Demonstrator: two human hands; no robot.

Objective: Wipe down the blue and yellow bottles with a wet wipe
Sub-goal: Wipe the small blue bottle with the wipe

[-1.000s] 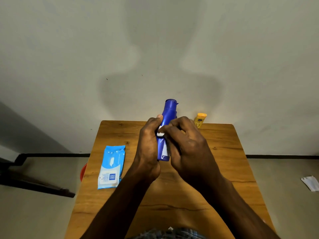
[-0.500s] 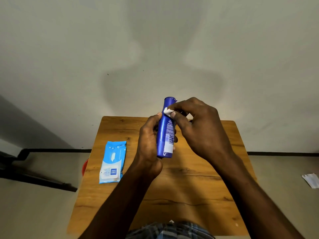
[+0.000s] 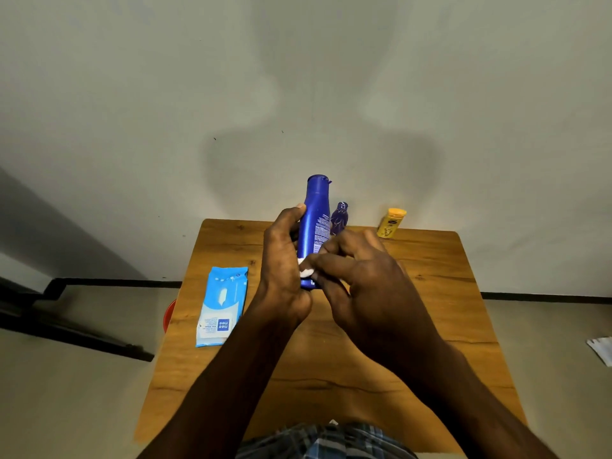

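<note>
My left hand (image 3: 284, 266) grips a tall blue bottle (image 3: 314, 220) upright above the wooden table (image 3: 430, 293), cap at the top. My right hand (image 3: 361, 276) pinches a small white wet wipe (image 3: 306, 271) against the lower part of the bottle. A small yellow bottle (image 3: 390, 223) stands at the table's far edge on the right, apart from both hands. The base of the blue bottle is hidden behind my fingers.
A light blue pack of wet wipes (image 3: 223, 304) lies flat on the left of the table. A small purple bottle (image 3: 339, 218) stands at the far edge behind the blue one. A red object (image 3: 169, 314) shows under the table's left edge. White paper (image 3: 601, 351) lies on the floor at right.
My right hand slid the wipe from the bottle's middle up to near the cap, then down to its lower part. The left hand kept its hold.
</note>
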